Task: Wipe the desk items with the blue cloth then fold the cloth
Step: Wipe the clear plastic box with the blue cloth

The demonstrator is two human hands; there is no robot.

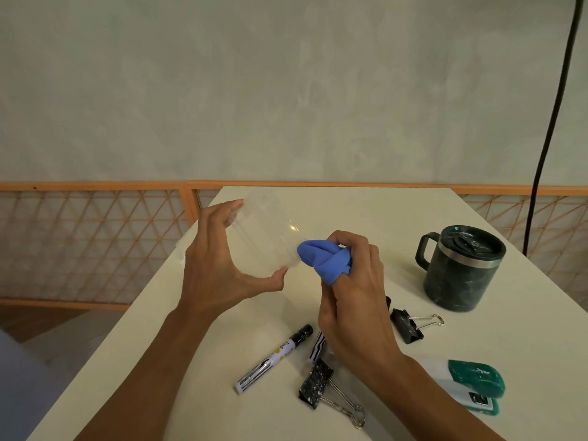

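My left hand [219, 265] holds a clear plastic cup [265, 237] on its side above the white desk [366, 211], fingers on its base and thumb near its rim. My right hand [353, 300] is shut on a bunched blue cloth [324, 257], whose tip touches the cup's rim. On the desk lie a black-and-white marker [273, 359], a second marker [318, 345] partly hidden under my right hand, two black binder clips [318, 388] [409, 324], and a green and white stapler [474, 385].
A dark lidded mug [461, 268] stands at the right of the desk. An orange lattice railing [95, 243] runs behind and left of the desk. A black cable [553, 122] hangs at the right. The desk's left edge drops to a floor below.
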